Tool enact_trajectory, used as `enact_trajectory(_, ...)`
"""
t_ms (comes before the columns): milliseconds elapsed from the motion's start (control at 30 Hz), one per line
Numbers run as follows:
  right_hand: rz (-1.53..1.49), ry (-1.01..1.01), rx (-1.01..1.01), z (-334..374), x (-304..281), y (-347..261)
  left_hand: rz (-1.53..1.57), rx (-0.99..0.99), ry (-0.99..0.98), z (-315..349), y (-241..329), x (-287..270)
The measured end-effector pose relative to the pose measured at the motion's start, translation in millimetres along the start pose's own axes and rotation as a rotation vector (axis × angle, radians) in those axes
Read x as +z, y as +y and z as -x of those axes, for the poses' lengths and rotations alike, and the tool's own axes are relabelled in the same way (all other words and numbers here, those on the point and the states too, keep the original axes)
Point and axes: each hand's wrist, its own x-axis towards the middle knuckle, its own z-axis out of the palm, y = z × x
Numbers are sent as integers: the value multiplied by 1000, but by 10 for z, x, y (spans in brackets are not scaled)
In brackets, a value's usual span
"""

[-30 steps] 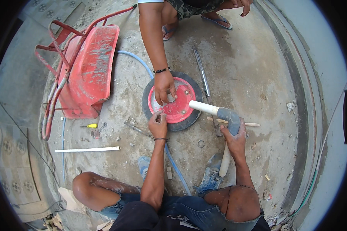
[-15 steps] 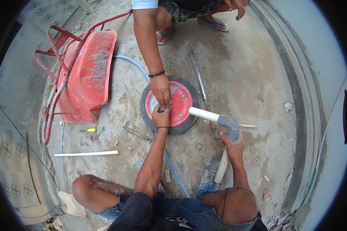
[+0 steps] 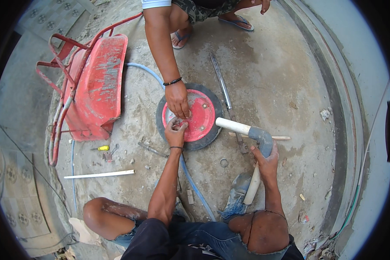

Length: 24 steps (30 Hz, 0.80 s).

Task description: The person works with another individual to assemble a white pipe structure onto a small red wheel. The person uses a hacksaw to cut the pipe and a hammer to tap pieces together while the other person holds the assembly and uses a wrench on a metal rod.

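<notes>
A wheel with a black tyre (image 3: 210, 138) and a red hub plate (image 3: 205, 113) lies flat on the ground in front of me. My left hand (image 3: 175, 134) rests over its near left part, thumb and fingers curled together at the hub; what they pinch is too small to tell. Just beyond, a co-worker's hand (image 3: 177, 100) with a beaded bracelet reaches down to the same spot. On the right, my right hand (image 3: 266, 167) grips a grey elbow fitting (image 3: 262, 138) joining two white plastic pipes. The upper pipe (image 3: 233, 125) points toward the tyre; the lower one (image 3: 252, 186) slants down beside my shoe.
A red wheelbarrow (image 3: 97, 86) lies tipped at the left. A blue hose (image 3: 195, 190) runs by the wheel. A metal rod (image 3: 221, 82), a yellow-handled screwdriver (image 3: 103, 148), a thin white pipe (image 3: 99, 174) and a metal ring (image 3: 224, 162) lie on the concrete. The co-worker squats opposite.
My left hand has drawn slightly back toward me on the hub, its fingers a little apart from the co-worker's. The pipe in my right hand has shifted slightly right, away from the wheel.
</notes>
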Motion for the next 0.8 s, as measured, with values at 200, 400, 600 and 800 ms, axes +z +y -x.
enact_trajectory(200, -94, 11, -29, -118, -150, 33, -117, 10, -68, -96, 14, 110)
enact_trajectory(400, -198, -79, 136, -58, -113, -96, -214, 203, 65, -140, 118, 205)
enact_trajectory(600, 225, -93, -290, -287, 368, -2, -754, -35, 514, -566, 144, -96)
enact_trajectory(800, 337, -295, -356, -463, 946, -328, -3, -489, -129, -913, 119, -355)
